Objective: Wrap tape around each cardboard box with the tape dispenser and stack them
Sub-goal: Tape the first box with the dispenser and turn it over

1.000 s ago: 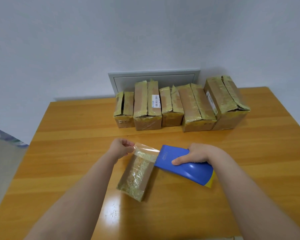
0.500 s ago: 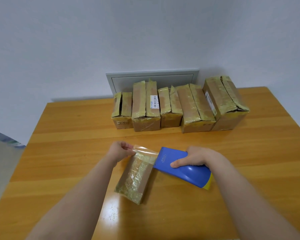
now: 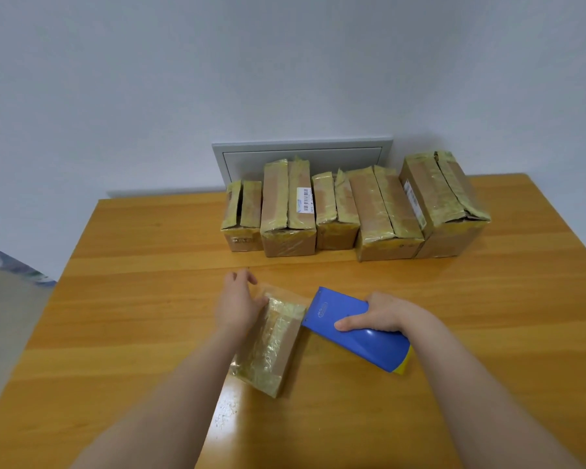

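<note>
A small cardboard box (image 3: 273, 346) covered in yellowish tape lies in the middle of the wooden table (image 3: 132, 299). My left hand (image 3: 239, 304) lies flat against the box's far left edge, fingers together, pressing the clear tape end down. My right hand (image 3: 381, 314) grips the blue tape dispenser (image 3: 356, 328), whose front edge touches the box's right side. A short strip of tape runs from the dispenser over the box's far end.
Several taped cardboard boxes (image 3: 352, 208) stand in a row at the table's far edge, in front of a grey wall panel (image 3: 301, 152). The table's left edge drops to the floor (image 3: 4, 299).
My left hand, which pinched the tape end above the box, has come down and now presses flat on the box's left edge. The dispenser has barely moved.
</note>
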